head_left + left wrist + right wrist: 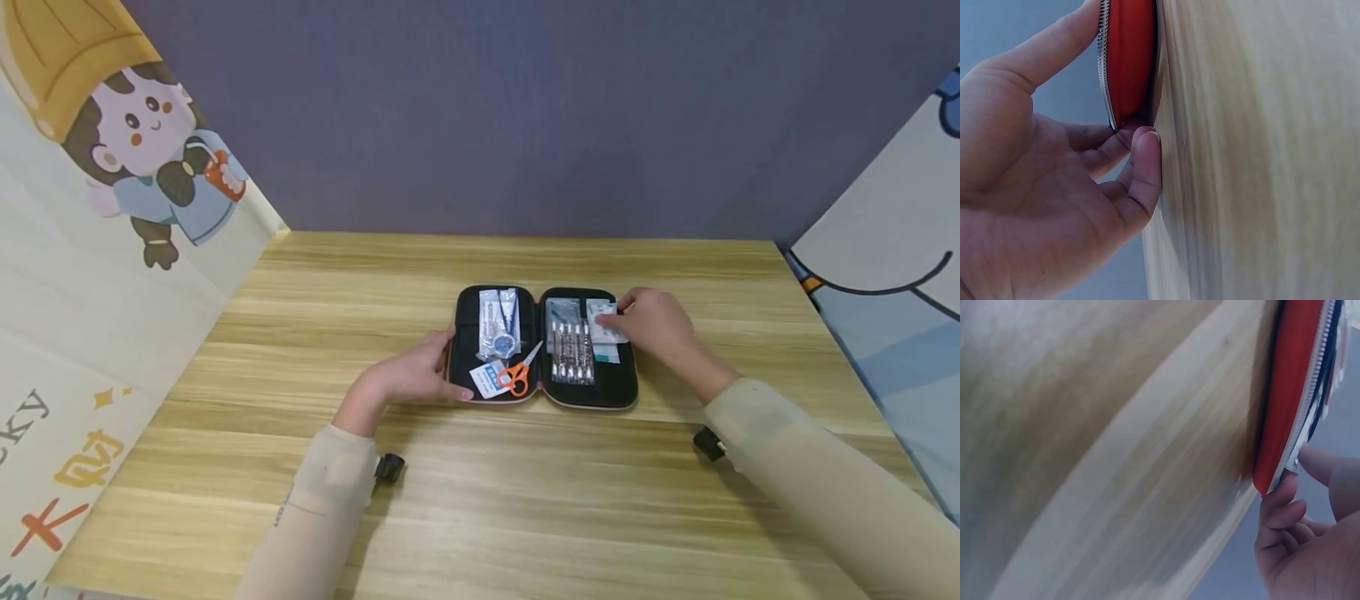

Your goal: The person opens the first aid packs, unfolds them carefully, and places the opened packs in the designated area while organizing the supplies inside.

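An unzipped red case (1132, 59) with a black lining lies spread flat on the table in the head view. My left hand (408, 371) grips its left half, thumb over the rim and fingers at the outer side. At the right half, my right hand (656, 321) pinches a small white packet (603, 315) between thumb and fingers, beside the zipper edge. Cotton swabs in a clear sleeve (572, 354) fill that half's middle. Orange-handled scissors (517, 377), a blue-and-white sachet (487, 379) and clear-wrapped items (495, 321) lie in the left half.
The wood-grain table (540, 492) runs back to a grey-blue panel (525, 117). Cartoon-printed sheets stand at the left (67, 275) and right (885, 250) sides. Each sleeve carries a small black device near the wrist.
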Motion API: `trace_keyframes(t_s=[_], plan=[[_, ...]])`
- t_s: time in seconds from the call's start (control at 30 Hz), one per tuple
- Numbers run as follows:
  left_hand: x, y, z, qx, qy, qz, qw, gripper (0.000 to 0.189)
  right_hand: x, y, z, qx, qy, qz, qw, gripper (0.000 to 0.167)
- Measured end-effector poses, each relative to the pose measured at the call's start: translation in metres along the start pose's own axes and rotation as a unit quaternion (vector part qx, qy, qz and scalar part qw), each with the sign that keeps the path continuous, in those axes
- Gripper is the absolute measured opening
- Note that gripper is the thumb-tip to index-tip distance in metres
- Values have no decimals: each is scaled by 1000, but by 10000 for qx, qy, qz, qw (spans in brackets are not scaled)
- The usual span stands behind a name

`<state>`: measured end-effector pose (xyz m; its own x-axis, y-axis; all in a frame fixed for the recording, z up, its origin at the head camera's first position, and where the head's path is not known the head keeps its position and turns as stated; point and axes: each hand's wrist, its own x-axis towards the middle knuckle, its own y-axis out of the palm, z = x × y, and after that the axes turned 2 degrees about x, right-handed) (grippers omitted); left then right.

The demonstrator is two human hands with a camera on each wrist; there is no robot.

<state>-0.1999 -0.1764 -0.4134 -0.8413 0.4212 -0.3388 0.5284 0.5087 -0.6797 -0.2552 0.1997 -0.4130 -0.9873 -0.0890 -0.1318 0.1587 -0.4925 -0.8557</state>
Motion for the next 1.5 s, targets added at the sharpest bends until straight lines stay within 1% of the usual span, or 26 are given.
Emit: trace_keyframes(t_s=[0.2,0.33,0.43,0.63,0.7,0.83,1.0,1.07,1.17,1.27,1.33,1.4,1.5], plan=[[-1,-1,1,-72,1,4,10000,123,4,4,4,-399,-181,-16,9990,51],[-2,0,2,-37,-8,15,10000,123,9,7,4,-572,-307,92,9978,50],[-1,-1,4,-23,-10,18,10000,124,13,9,2,-446,-335,200,9982,50],[-1,-2,5,-50,12,43,10000,123,20,12,-1,73,-450,459,9979,47],[-1,-2,5,-19,4,54,10000,123,21,14,0,93,-480,471,9977,44],[-1,-2,5,0,-34,74,10000,124,20,15,5,0,-386,439,9983,42],[2,0,5,50,5,26,10000,124,13,13,13,-183,-101,369,9991,42],[3,1,5,69,24,10,10000,123,11,11,13,-256,-20,429,9987,44],[4,3,5,58,94,1,9999,121,9,5,10,-382,-5,570,9976,54],[3,3,4,18,122,4,9999,120,7,-2,5,-330,-197,761,9964,64],[3,2,3,16,132,-3,9999,120,7,-7,1,-258,-456,911,9945,67],[3,2,2,18,137,-9,9999,121,6,-12,-2,-192,-747,1106,9909,64],[3,1,1,54,153,-11,9999,122,6,-17,-6,-273,-1139,1389,9834,66]])
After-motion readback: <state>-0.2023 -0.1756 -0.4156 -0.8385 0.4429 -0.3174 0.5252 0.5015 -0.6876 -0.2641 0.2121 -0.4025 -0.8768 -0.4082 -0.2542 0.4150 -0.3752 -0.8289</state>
